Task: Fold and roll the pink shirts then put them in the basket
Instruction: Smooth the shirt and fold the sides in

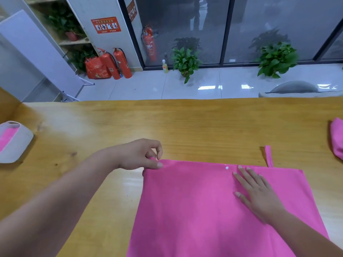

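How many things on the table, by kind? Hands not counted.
Pink cloth pieces lying on the table: 2, the spread shirt and a bunched piece at the right edge
Baskets: 1, a grey basket at the left edge with pink cloth inside
Total: 3

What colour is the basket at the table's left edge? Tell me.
Pale grey basket, with pink cloth inside; head view.

Office lobby: fire extinguishers, glass partitions.
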Demonstrator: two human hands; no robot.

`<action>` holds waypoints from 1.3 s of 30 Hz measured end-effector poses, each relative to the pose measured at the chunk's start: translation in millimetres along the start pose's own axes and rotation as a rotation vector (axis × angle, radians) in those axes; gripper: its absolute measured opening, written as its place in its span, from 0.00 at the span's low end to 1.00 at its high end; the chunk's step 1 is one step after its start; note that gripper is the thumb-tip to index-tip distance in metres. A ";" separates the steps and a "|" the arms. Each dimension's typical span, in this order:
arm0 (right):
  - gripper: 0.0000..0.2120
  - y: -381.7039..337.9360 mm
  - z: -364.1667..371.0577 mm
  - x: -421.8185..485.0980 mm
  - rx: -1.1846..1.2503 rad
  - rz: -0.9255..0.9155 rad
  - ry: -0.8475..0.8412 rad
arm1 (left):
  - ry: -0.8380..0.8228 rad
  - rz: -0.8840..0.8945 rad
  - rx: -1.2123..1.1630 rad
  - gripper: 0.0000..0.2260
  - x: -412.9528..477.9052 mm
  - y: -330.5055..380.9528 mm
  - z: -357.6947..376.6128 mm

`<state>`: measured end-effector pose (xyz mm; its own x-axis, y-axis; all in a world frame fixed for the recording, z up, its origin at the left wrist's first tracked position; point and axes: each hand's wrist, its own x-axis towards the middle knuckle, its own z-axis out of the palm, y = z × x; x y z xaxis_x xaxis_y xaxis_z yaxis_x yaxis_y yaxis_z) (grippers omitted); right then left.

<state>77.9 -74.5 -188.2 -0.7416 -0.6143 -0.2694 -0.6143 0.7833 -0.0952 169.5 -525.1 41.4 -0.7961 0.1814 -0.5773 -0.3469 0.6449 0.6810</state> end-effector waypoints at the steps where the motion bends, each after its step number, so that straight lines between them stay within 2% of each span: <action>1: 0.35 3.6 -0.9 -3.1 0.013 -0.016 0.010 | -0.114 0.084 -0.166 0.10 -15.2 24.3 0.6; 3: 0.35 12.9 -1.1 -10.1 0.026 -0.045 0.022 | -0.260 0.219 -0.455 0.09 -32.5 53.8 0.5; 4: 0.34 18.5 0.5 -13.1 0.017 -0.063 0.022 | -0.247 0.222 -0.466 0.09 -32.8 58.1 -1.5; 5: 0.34 23.7 2.0 -15.8 0.000 -0.079 0.019 | -0.164 0.161 -0.351 0.09 -28.2 51.4 -4.6; 6: 0.34 27.9 3.0 -17.4 -0.012 -0.076 0.018 | -0.029 0.072 -0.094 0.10 -19.6 38.8 -8.8; 7: 0.34 31.2 3.4 -17.6 -0.010 -0.053 0.021 | 0.094 -0.062 0.293 0.10 -11.1 23.3 -13.1; 8: 0.34 33.3 2.7 -16.8 -0.001 -0.027 0.032 | 0.143 -0.200 0.647 0.10 -5.3 10.5 -14.9; 9: 0.35 34.1 1.1 -15.7 0.005 -0.008 0.036 | 0.149 -0.279 0.812 0.09 -2.3 1.3 -13.3; 10: 0.35 34.9 -0.4 -14.7 0.007 -0.006 0.035 | 0.118 -0.274 0.747 0.09 -3.3 -0.4 -8.7; 13: 0.37 40.8 -3.6 -8.7 0.030 0.004 0.035 | -0.108 0.002 -0.041 0.11 -17.3 30.2 8.3; 14: 0.37 44.5 -3.6 -6.3 0.042 0.012 0.026 | -0.172 0.075 -0.226 0.11 -25.1 42.1 10.3; 15: 0.38 47.9 -3.6 -4.3 0.042 0.018 0.009 | -0.184 0.115 -0.340 0.10 -29.5 45.4 8.1; 16: 0.38 51.4 -2.6 -2.6 0.029 0.020 -0.008 | -0.147 0.118 -0.351 0.10 -27.8 38.5 2.5; 17: 0.38 55.0 -1.3 -0.8 0.013 0.019 -0.018 | -0.058 0.070 -0.246 0.10 -23.0 20.7 -4.2; 19: 0.38 60.3 -2.4 3.2 0.017 0.007 -0.028 | 0.112 -0.109 0.242 0.10 -12.7 -18.0 -14.7; 20: 0.39 61.9 -4.1 5.3 0.021 -0.002 -0.037 | 0.148 -0.174 0.410 0.11 -7.8 -35.4 -14.7; 21: 0.39 62.9 -6.5 7.0 0.020 0.000 -0.044 | 0.168 -0.187 0.423 0.11 -4.0 -45.9 -12.8; 24: 0.40 68.4 -14.7 9.2 0.010 0.019 -0.050 | 0.254 -0.080 0.203 0.11 6.7 -54.8 -9.8; 26: 0.40 70.4 -19.1 9.7 0.004 0.006 -0.058 | 0.347 -0.026 0.266 0.12 12.9 -65.8 -13.3; 29: 0.40 71.9 -21.1 13.5 -0.010 -0.005 -0.050 | 0.491 -0.098 0.396 0.14 37.1 -92.2 -6.0; 32: 0.40 70.4 -19.6 14.1 -0.018 -0.007 -0.031 | 0.705 -0.188 0.757 0.15 73.2 -106.6 37.9; 34: 0.40 68.1 -19.2 13.8 -0.018 0.001 -0.018 | 0.837 -0.191 0.801 0.20 93.2 -106.1 84.2; 35: 0.39 65.4 -19.0 12.9 -0.015 0.021 -0.012 | 0.852 -0.147 0.744 0.21 101.4 -106.1 109.6; 37: 0.38 54.6 -16.2 9.3 -0.013 0.109 -0.009 | 0.719 -0.076 0.657 0.24 108.0 -109.7 161.8; 39: 0.36 39.5 -9.4 1.0 -0.009 0.191 0.015 | 0.599 -0.119 0.673 0.29 101.6 -122.8 200.1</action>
<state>50.4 -45.1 -183.2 -0.8488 -0.4559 -0.2679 -0.4642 0.8850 -0.0355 230.4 -437.3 -191.0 -0.9633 -0.2093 -0.1683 -0.2302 0.9662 0.1161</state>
